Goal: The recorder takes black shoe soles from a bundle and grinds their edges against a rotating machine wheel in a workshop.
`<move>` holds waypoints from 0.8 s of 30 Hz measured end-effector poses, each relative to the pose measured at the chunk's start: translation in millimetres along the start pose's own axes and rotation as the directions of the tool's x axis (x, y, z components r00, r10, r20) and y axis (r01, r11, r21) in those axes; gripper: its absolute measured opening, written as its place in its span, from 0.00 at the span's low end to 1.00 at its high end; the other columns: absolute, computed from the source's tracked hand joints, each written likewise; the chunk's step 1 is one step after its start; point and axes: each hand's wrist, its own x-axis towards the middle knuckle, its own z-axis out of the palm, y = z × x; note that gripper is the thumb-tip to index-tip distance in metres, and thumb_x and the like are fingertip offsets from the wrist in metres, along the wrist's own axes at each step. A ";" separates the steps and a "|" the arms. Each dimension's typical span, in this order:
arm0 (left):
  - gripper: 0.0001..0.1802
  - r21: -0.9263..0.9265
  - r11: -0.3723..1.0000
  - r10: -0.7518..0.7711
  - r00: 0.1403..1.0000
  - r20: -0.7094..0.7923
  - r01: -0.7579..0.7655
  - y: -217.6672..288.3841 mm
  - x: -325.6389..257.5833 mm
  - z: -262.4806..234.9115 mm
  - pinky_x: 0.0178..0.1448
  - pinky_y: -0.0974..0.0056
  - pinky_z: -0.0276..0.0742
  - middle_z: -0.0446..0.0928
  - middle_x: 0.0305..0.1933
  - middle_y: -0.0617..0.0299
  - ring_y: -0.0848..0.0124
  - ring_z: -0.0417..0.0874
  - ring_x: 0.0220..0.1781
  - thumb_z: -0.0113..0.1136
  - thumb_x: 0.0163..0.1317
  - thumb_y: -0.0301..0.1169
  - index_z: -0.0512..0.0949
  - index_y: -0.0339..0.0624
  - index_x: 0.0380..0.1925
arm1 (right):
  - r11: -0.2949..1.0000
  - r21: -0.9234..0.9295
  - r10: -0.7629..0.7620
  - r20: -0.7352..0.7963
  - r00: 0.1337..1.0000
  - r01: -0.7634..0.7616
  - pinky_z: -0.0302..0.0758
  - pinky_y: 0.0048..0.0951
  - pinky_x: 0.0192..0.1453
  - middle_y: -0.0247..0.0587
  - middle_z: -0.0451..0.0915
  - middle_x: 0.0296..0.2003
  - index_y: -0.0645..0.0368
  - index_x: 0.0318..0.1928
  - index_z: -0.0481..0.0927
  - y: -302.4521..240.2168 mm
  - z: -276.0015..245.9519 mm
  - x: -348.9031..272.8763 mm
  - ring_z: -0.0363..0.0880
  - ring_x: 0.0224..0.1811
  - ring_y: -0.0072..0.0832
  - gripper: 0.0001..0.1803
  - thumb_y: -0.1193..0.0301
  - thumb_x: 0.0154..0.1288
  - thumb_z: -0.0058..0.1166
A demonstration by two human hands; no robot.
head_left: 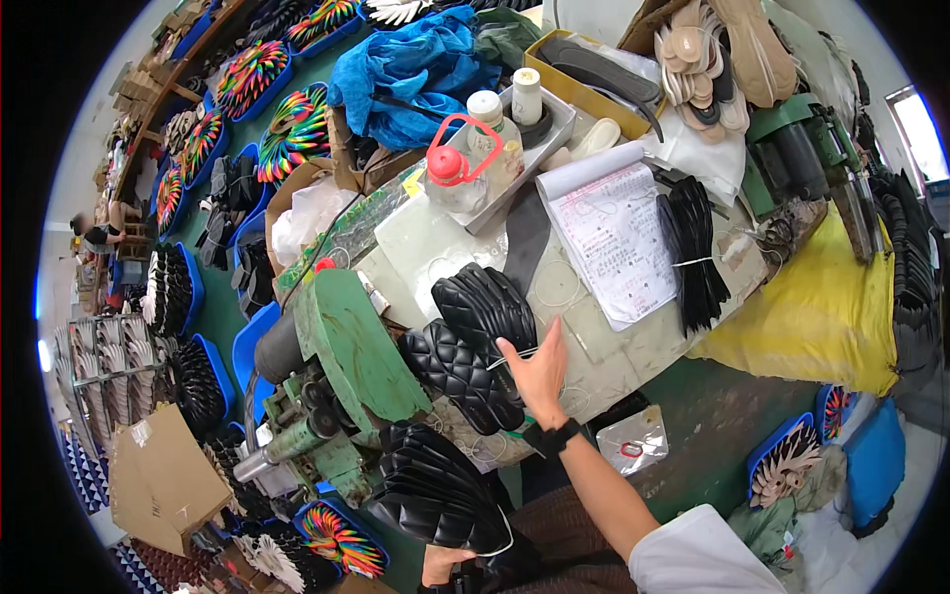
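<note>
My left hand [447, 562], mostly hidden at the lower edge, grips the lower end of a bundle of black quilted shoe uppers [440, 490] with a pale tie around it. My right hand [539, 374] is at the table's near side, thumb and fingers apart, touching or just beside another tied bundle of black uppers [485, 312]. A third group of black quilted uppers [457, 371] lies against that bundle, on its near left. A black band circles my right wrist.
A green machine [351, 342] stands left of the bundles, another green machine [802, 148] at the far right. On the table [604, 371] lie a written notepad [614, 233], tied black strips [690, 252] and a tray of bottles [539, 148]. Blue bins [259, 346] line the left floor.
</note>
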 end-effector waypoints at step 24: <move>0.49 0.004 1.000 -0.026 1.000 -0.015 0.026 0.1 5.5 2.9 0.67 0.53 0.69 0.73 0.59 0.52 0.58 0.74 0.62 0.76 0.30 0.16 0.66 0.33 0.60 | 0.617 0.763 -0.012 0.252 0.968 -0.192 0.75 0.27 0.51 0.42 0.80 0.45 0.69 0.53 0.71 0.8 -61.0 -51.8 0.79 0.45 0.24 0.29 0.79 0.51 0.69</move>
